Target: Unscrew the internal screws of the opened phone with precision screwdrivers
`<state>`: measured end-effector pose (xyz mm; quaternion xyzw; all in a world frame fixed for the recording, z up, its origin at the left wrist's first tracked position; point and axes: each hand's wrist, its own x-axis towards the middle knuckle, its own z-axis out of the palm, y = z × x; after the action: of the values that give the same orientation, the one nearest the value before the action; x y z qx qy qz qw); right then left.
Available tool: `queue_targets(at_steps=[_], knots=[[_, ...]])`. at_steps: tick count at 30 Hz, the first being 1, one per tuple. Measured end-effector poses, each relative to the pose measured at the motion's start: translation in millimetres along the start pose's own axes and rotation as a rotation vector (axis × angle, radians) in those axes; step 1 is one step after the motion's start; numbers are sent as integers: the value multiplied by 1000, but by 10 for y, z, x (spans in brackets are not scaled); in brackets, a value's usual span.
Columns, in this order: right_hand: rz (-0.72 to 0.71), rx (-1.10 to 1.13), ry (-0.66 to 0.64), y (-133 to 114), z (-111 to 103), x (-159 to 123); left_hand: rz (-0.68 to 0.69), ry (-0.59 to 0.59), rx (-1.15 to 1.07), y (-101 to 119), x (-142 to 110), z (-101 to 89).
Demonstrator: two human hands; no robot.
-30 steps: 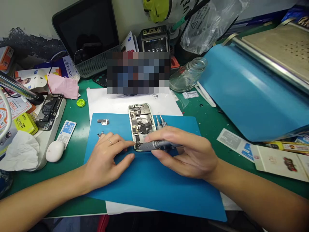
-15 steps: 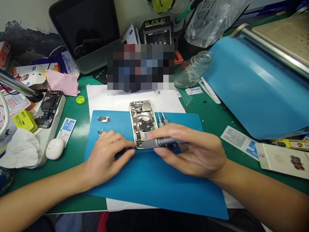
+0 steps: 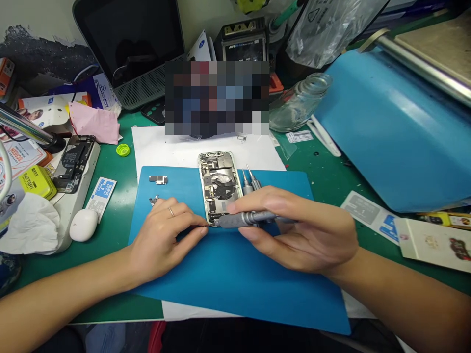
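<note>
An opened smartphone (image 3: 221, 184) lies face up on the blue mat (image 3: 235, 274), its inner parts bare. My right hand (image 3: 305, 230) grips a grey screwdriver (image 3: 235, 220) between thumb and fingers, the tool lying nearly level with its tip at the phone's lower edge. At the lower left corner, my left hand (image 3: 167, 238) has its thumb and index fingertip pinched close together beside that tip. Anything between those fingertips is too small to make out. Two more grey screwdrivers (image 3: 251, 181) stand to the right of the phone. Left of it lie small metal parts (image 3: 158, 180).
Behind the mat are a white paper sheet (image 3: 165, 142), a glass jar (image 3: 300, 105) and a dark screen (image 3: 128, 44). A second opened phone (image 3: 75, 162) and a white rounded case (image 3: 84, 226) sit at the left. A blue sheet (image 3: 390, 132) hangs at the right.
The view has shifted slightly. My right hand and the screwdriver have moved a little to the right, while my left hand stays at the phone's lower corner.
</note>
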<state>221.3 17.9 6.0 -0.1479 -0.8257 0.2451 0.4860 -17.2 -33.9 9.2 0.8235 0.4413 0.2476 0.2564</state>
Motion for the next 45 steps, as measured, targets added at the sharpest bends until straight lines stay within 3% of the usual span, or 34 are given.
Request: queue_targets(at_steps=[24,45], knots=[[-17,-27,-45,6,-17,-17,50,23,-51,1,8,-3],[14,-27,27,13,56,-24,74,45,-66,15,4,-6]])
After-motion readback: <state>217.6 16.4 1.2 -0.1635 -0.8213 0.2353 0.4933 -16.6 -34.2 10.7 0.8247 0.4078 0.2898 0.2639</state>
